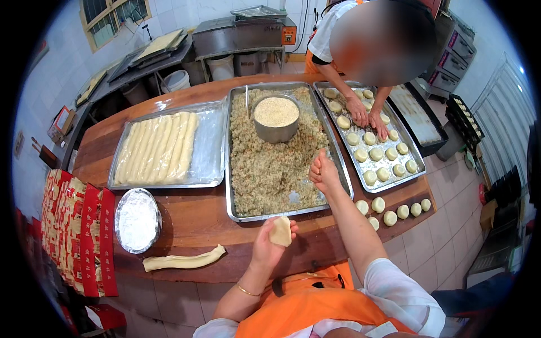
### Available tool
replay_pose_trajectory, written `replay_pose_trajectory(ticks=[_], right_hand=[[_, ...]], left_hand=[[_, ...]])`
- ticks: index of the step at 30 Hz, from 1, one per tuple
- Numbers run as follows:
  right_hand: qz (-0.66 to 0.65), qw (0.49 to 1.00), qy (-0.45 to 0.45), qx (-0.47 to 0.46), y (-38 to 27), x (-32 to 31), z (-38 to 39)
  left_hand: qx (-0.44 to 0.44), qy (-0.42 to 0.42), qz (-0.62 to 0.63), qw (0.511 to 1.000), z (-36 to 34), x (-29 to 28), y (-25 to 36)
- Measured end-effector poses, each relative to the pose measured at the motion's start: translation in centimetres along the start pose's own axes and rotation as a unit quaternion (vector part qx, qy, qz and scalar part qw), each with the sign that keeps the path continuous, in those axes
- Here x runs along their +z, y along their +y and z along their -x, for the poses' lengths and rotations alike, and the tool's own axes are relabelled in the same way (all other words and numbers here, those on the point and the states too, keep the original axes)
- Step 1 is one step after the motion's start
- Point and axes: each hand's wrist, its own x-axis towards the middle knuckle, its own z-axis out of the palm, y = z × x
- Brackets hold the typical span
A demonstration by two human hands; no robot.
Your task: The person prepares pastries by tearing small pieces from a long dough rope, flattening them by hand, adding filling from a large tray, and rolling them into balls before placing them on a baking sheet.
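Observation:
My left hand [267, 248] holds a flattened piece of dough [280, 231] across its fingers, just off the near edge of a big metal tray [284, 216]. That tray is spread with crumbly, greenish-brown filling [259, 180]. Over the filling's right side, my right hand [324, 172] is closed in a fist; whatever it may hold is hidden. A round metal pot [276, 133] full of pale grains [276, 112] stands in the filling. To the left of my left hand, a dough rope [183, 260] lies on the wooden table.
Long dough strips [158, 147] lie in a left tray [205, 181], with a bowl of white powder [137, 219] below it. A co-worker's hands [369, 118] touch round dough cakes in the right tray [414, 174]. Several more cakes [390, 218] line the table's right end.

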Motion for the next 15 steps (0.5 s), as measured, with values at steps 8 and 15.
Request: replay_pose_trajectory(ticks=[8, 15], right_hand=[[0.115, 0.990, 0.017, -0.080, 0.2, -0.4, -0.7], [-0.039, 0.999, 0.008, 0.009, -1.6, 0.0, 0.9]], left_hand=[[-0.002, 0.009, 0.011, 1.000, -0.7, -0.2, 0.0], [0.031, 0.056, -0.077, 0.995, -2.8, 1.1, 0.2]])
